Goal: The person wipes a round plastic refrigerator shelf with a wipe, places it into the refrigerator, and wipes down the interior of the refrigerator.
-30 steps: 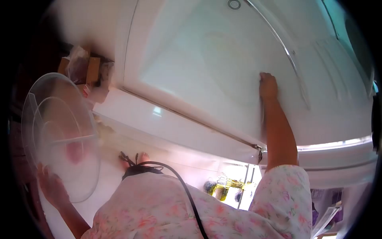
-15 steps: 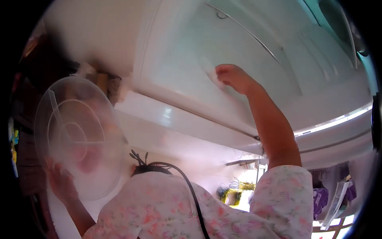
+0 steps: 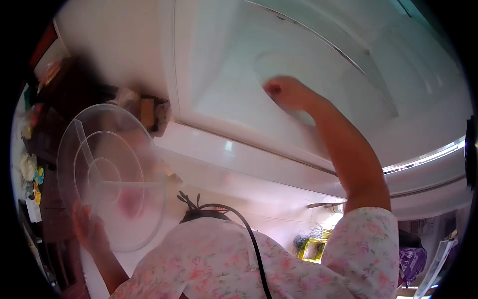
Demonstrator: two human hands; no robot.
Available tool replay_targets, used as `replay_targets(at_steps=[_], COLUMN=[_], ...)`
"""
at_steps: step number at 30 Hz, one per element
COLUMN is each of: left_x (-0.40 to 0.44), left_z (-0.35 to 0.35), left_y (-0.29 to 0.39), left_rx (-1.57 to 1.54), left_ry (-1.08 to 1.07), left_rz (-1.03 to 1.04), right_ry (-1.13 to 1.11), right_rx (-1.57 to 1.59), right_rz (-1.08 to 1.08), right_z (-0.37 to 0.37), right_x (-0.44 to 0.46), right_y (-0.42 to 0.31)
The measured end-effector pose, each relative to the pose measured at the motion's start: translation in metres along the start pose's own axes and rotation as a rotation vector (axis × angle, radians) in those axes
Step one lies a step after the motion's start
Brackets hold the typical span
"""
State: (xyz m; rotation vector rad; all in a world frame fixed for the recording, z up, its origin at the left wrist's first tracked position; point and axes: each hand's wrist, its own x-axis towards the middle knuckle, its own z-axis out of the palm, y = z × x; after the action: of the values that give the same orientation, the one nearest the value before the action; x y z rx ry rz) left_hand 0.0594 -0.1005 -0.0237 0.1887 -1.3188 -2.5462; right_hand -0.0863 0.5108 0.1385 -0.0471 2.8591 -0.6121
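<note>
My left hand point(image 3: 92, 230) holds a large round clear plastic lid point(image 3: 117, 174) by its lower left edge, with fingers spread behind and against it. The lid is upright, with rings and a dividing strip on its face. My right hand point(image 3: 289, 93) reaches into a white fridge-like compartment point(image 3: 224, 84). Its fingers are curled on the rim of a faint clear round object point(image 3: 304, 117) that blends into the pale surface. A thin metal-edged shelf bar point(image 3: 318, 36) runs above that hand.
A cardboard box with plastic bags point(image 3: 147, 112) stands behind the lid. A dark cabinet point(image 3: 59, 114) is at the left. Yellow wire items point(image 3: 312, 249) lie below, and a purple package point(image 3: 412, 264) is at the lower right. A black cable point(image 3: 249, 234) hangs over the floral clothing.
My right hand has moved left and inward from the compartment's right side, its fingers now curled. The lid in my left hand has shifted right in view, as the view itself moved.
</note>
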Motion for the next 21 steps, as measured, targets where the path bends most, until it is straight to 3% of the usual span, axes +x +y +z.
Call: replay_targets(at_steps=[2, 4, 5, 7, 8, 10, 14, 17, 19, 21], left_x=[-0.001, -0.008, -0.006, -0.002, 0.0, 0.005, 0.013, 0.028, 0.046, 0.06], left_z=[0.007, 0.038, 0.033, 0.022, 0.02, 0.027, 0.026, 0.011, 0.0, 0.008], left_y=[0.001, 0.004, -0.002, -0.013, -0.01, -0.004, -0.008, -0.015, -0.015, -0.01], left_rx=[-0.164, -0.191, -0.195, 0.172, 0.177, -0.067, -0.118, 0.124, -0.186, -0.162], left_ry=[-0.101, -0.317, -0.307, -0.122, -0.11, -0.293, -0.238, -0.208, -0.388, -0.322], left_rz=[-0.106, -0.133, -0.134, 0.035, 0.034, -0.108, -0.142, -0.012, -0.202, -0.219], right_ry=[-0.121, -0.013, -0.022, 0.253, 0.241, 0.389, 0.292, 0.365, 0.461, 0.507], right_rx=[-0.054, 0.108, 0.101, 0.495, 0.495, 0.048, -0.176, -0.346, -0.335, -0.312], right_rz=[0.056, 0.179, 0.177, 0.285, 0.281, -0.107, -0.163, -0.35, -0.42, -0.421], right_z=[-0.009, -0.009, -0.004, 0.01, 0.021, 0.049, 0.066, 0.104, 0.132, 0.145], right_x=[-0.041, -0.075, -0.079, -0.085, -0.083, -0.077, -0.055, -0.036, -0.038, -0.05], right_y=[0.01, 0.007, 0.003, -0.005, -0.011, -0.026, -0.065, -0.106, -0.147, -0.161])
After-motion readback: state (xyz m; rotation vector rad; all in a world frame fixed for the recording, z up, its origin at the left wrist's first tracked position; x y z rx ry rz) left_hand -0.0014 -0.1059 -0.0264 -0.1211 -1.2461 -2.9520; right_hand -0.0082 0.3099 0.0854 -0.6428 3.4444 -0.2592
